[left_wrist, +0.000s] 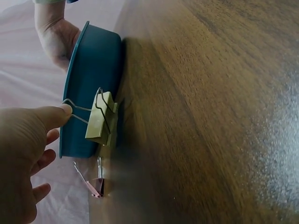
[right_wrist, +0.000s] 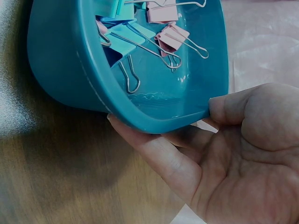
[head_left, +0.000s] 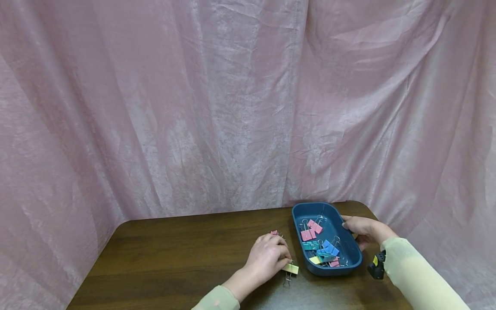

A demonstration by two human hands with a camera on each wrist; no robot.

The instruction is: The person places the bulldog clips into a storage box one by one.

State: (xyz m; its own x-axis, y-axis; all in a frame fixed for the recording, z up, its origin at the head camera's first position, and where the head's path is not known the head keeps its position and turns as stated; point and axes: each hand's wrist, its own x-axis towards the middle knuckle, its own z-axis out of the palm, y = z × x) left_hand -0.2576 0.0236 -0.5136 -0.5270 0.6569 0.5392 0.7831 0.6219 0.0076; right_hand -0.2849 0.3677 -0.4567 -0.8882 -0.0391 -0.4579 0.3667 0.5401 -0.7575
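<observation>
By a wire handle, my left hand (head_left: 267, 254) holds a yellow binder clip (head_left: 290, 268) just left of a blue bin (head_left: 329, 229). The left wrist view shows the thumb at that clip's handle (left_wrist: 77, 116), while the index fingertip is largely hidden. On the bin's right side my right hand (head_left: 368, 230) grips the rim, thumb on top and fingers beneath, clear in the right wrist view. Inside the bin lie pink binder clips (right_wrist: 172, 38), blue and teal ones (head_left: 328, 248), and a yellow one (head_left: 315, 260). A pink binder clip (left_wrist: 96, 188) rests on the table beyond my left hand.
The brown wooden table (head_left: 174, 258) reaches back to a pink curtain (head_left: 232, 107). The bin stands near the table's back right corner. A small black device (head_left: 376, 266) sits at my right wrist.
</observation>
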